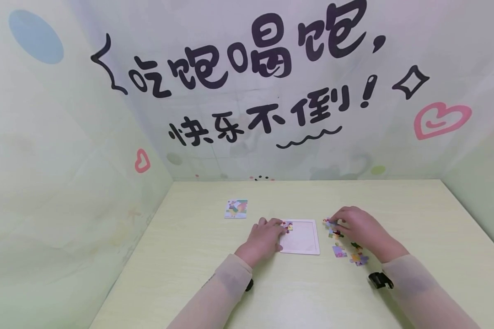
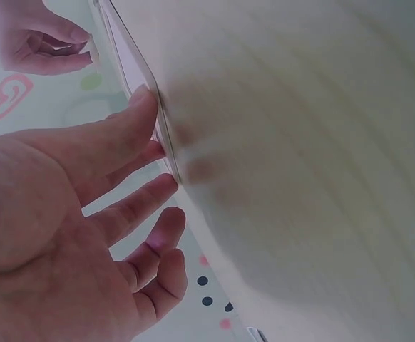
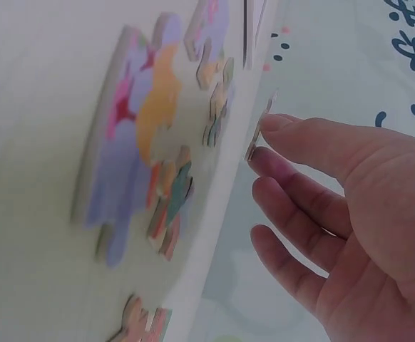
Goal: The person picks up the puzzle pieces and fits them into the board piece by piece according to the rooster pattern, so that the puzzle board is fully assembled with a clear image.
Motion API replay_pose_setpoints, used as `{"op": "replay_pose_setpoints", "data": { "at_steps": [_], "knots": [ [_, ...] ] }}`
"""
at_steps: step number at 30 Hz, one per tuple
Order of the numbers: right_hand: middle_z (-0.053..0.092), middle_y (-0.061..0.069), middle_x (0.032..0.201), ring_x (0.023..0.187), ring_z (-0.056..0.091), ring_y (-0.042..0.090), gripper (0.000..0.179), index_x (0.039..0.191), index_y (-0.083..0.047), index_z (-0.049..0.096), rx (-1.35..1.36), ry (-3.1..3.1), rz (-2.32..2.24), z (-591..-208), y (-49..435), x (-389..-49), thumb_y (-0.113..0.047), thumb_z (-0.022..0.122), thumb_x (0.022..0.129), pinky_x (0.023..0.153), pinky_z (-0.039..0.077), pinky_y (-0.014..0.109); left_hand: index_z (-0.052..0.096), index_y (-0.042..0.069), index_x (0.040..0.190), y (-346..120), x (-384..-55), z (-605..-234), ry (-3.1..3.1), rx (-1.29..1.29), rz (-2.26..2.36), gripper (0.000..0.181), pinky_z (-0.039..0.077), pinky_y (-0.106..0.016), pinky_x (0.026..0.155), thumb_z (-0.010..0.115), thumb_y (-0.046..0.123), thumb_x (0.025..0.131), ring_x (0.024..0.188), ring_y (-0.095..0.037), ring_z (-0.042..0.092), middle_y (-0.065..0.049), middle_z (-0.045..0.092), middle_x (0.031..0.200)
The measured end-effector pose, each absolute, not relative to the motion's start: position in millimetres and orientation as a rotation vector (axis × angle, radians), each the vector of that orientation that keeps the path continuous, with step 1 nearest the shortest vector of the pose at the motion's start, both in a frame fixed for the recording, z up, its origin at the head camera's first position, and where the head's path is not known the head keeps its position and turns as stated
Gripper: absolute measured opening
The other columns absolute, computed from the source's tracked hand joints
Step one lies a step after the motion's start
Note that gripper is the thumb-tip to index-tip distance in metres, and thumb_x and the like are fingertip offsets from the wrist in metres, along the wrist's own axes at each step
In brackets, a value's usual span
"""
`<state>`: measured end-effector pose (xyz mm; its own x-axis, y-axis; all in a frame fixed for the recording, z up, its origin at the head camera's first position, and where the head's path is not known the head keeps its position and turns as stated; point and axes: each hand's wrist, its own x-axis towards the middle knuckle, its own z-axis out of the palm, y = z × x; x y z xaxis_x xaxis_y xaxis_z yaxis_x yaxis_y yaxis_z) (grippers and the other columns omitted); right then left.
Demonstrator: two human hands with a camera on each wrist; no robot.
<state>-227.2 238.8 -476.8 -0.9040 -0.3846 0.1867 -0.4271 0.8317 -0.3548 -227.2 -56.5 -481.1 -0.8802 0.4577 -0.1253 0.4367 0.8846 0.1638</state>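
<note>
A white puzzle tray (image 1: 304, 242) lies on the table, with a small colourful puzzle section (image 1: 288, 225) in its upper left corner, partly covered by fingers. My left hand (image 1: 263, 240) holds the tray's left side; in the left wrist view its thumb (image 2: 147, 107) and fingertips rest along the tray's edge. To the right of the tray, my right hand (image 1: 360, 228) pinches a puzzle piece (image 3: 261, 132) between thumb and forefinger, raised off the table in the right wrist view. Beneath and beside that hand lie several loose puzzle pieces (image 1: 339, 251), some hidden by it.
A square picture card (image 1: 236, 209) lies back left of the tray on the pale wooden table (image 1: 181, 260). Printed cloth walls (image 1: 214, 160) close off the back and both sides. A larger joined puzzle section (image 3: 125, 149) shows close up in the right wrist view.
</note>
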Motion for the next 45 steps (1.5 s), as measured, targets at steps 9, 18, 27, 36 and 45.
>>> {"op": "replay_pose_setpoints", "data": {
  "at_steps": [9, 18, 27, 36, 45],
  "knots": [
    [0.077, 0.006, 0.106, 0.103, 0.069, 0.032, 0.018, 0.104, -0.011, 0.08, 0.673, -2.893, 0.603, -478.0, 228.7, -230.3, -0.008, 0.081, 0.087, 0.091, 0.056, 0.053, 0.069, 0.027, 0.134, -56.0, -228.1, -481.6, 2.891, 0.688, 0.19, 0.047, 0.043, -0.037, 0.098, 0.08, 0.031, 0.089, 0.127, -0.024, 0.047, 0.007, 0.051, 0.155],
    [0.076, 0.005, 0.107, 0.104, 0.069, 0.032, 0.018, 0.105, -0.011, 0.08, 0.676, -2.889, 0.602, -479.9, 219.6, -229.7, -0.009, 0.082, 0.087, 0.093, 0.056, 0.053, 0.069, 0.026, 0.135, -54.5, -227.4, -481.0, 2.89, 0.694, 0.168, 0.047, 0.043, -0.037, 0.098, 0.08, 0.032, 0.089, 0.127, -0.024, 0.047, 0.007, 0.05, 0.156],
    [0.077, 0.003, 0.105, 0.104, 0.069, 0.03, 0.017, 0.104, -0.012, 0.081, 0.694, -2.863, 0.644, -478.4, 211.0, -227.4, -0.009, 0.082, 0.087, 0.095, 0.055, 0.052, 0.069, 0.025, 0.134, -55.0, -227.8, -481.4, 2.894, 0.696, 0.167, 0.046, 0.043, -0.036, 0.096, 0.08, 0.032, 0.089, 0.124, -0.024, 0.048, 0.006, 0.051, 0.155],
    [0.077, 0.003, 0.106, 0.104, 0.069, 0.029, 0.015, 0.103, -0.014, 0.081, 0.713, -2.879, 0.62, -478.9, 200.9, -228.5, -0.01, 0.081, 0.088, 0.094, 0.056, 0.051, 0.07, 0.025, 0.133, -56.6, -226.9, -480.3, 2.899, 0.686, 0.182, 0.046, 0.042, -0.035, 0.093, 0.081, 0.031, 0.088, 0.121, -0.023, 0.047, 0.006, 0.052, 0.154],
    [0.077, 0.003, 0.104, 0.101, 0.07, 0.028, 0.016, 0.101, -0.014, 0.081, 0.77, -2.848, 0.614, -477.9, 196.3, -228.5, -0.008, 0.081, 0.087, 0.092, 0.056, 0.049, 0.07, 0.024, 0.133, -56.2, -226.4, -480.5, 2.899, 0.691, 0.191, 0.046, 0.042, -0.036, 0.095, 0.081, 0.031, 0.089, 0.122, -0.024, 0.047, 0.006, 0.052, 0.155]
  ]
}}
